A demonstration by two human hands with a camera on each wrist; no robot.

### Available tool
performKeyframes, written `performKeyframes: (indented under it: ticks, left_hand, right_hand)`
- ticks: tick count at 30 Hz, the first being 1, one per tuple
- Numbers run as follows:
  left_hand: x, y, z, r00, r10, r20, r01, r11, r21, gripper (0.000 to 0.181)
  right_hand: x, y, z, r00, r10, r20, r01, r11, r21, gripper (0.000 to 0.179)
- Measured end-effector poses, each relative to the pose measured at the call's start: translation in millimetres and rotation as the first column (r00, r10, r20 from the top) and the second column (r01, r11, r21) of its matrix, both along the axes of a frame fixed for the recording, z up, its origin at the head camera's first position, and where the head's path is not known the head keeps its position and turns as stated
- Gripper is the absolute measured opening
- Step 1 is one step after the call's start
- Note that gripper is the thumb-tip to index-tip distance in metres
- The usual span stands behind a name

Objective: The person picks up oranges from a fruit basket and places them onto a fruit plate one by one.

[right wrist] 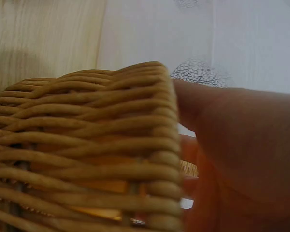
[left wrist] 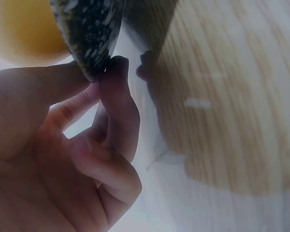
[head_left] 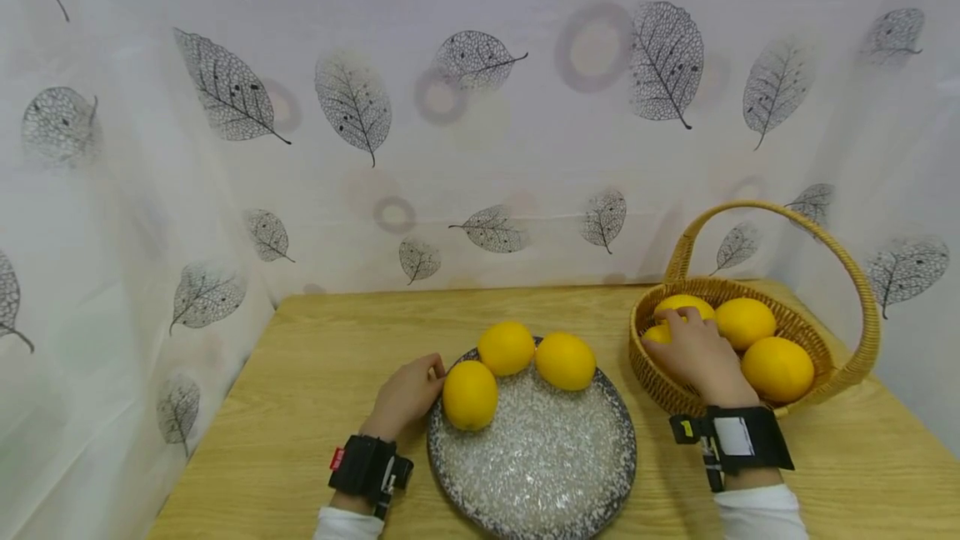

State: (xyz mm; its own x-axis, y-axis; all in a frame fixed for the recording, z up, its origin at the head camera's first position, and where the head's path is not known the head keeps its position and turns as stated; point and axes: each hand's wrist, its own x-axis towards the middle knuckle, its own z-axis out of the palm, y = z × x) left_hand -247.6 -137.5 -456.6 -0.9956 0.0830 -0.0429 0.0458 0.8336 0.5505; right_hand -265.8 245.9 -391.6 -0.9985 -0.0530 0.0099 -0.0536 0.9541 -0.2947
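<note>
My left hand (head_left: 408,394) is at the left edge of a round speckled plate (head_left: 536,465) with a dark rim. In the left wrist view its thumb and forefinger pinch that rim. Three yellow lemons lie along the plate's far left side, one (head_left: 470,395) close to the left hand. My right hand (head_left: 705,357) reaches into a wicker basket (head_left: 821,348), its fingers and thumb around a lemon (head_left: 657,334) at the left side. The basket wall (right wrist: 87,145) hides most of this grip in the right wrist view. Several other lemons (head_left: 777,369) lie in the basket.
A tall arched handle (head_left: 862,290) rises over the basket. Both items stand on a light wooden table (head_left: 322,357). Behind it and at the sides hangs a pale curtain (head_left: 510,148) printed with leaves.
</note>
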Motion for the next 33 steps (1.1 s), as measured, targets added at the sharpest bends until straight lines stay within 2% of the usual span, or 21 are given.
performKeyframes:
  ticks: [3,9,14,21,33]
  left_hand:
    - [-0.5,-0.2,-0.2,1.0,0.001,-0.001,-0.001,1.0,-0.002,0.011]
    - [0.0,-0.2,0.6,1.0,-0.006,0.0,0.006,1.0,-0.005,0.011]
    - [0.7,-0.3,0.7,1.0,-0.002,-0.004,0.002,1.0,-0.003,0.012]
    - [1.2,0.3,0.5,1.0,0.002,0.003,-0.003,1.0,0.006,0.012]
    - [1.0,0.3,-0.1,1.0,-0.001,0.001,0.001,1.0,0.003,0.011]
  right_hand:
    - [-3.7,2.1,-5.1,0.999,0.005,0.051,-0.004,1.0,-0.011,0.06]
    - [-7.9,5.5,-11.2,0.995,0.022,0.093,-0.017,0.998,-0.055,0.06]
    - [-8.5,6.8,-12.2,0.995,0.038,0.091,-0.031,0.996,-0.084,0.06]
    - [-7.9,7.9,-9.7,0.994,0.075,0.073,-0.07,0.995,-0.071,0.057]
    - [-6.1,11.0,-8.7,0.987,0.106,0.119,-0.1,0.993,-0.058,0.055]
